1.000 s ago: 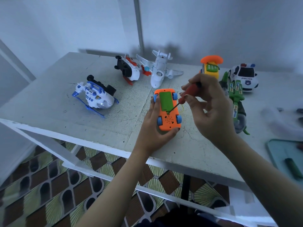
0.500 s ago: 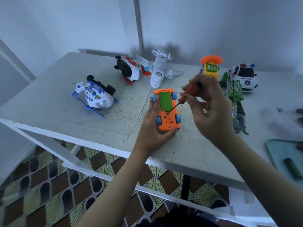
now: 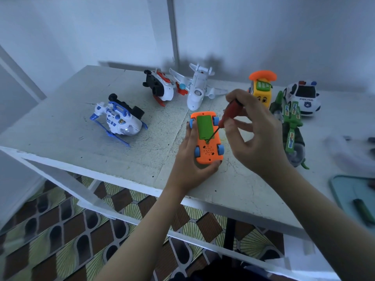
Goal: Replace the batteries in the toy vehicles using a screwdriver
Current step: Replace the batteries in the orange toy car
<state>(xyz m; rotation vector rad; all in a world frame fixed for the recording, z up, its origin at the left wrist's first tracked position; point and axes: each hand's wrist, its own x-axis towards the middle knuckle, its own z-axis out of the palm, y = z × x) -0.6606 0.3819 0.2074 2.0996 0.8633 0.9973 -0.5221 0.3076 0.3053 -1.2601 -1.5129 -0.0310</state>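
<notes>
An orange toy car [image 3: 209, 153] with blue wheels lies upside down on the white table [image 3: 60, 126]. Its green battery cover [image 3: 205, 126] faces up. My left hand [image 3: 189, 161] grips the car from the left and underneath. My right hand [image 3: 255, 134] pinches a red-handled screwdriver [image 3: 229, 112]. The thin shaft slants down to the left, and its tip sits at the near end of the green cover.
Other toys ring the car: a blue-white helicopter [image 3: 119, 120], a red-white helicopter [image 3: 160, 88], a white plane [image 3: 197, 90], a yellow phone car [image 3: 260, 90], a police car [image 3: 304, 98], a green toy [image 3: 292, 126]. A teal tray [image 3: 345, 191] holds a green lighter [image 3: 364, 214].
My right hand's fingers have shifted slightly on the screwdriver handle; the tip stays at the cover's near end. The car and my left hand hold still.
</notes>
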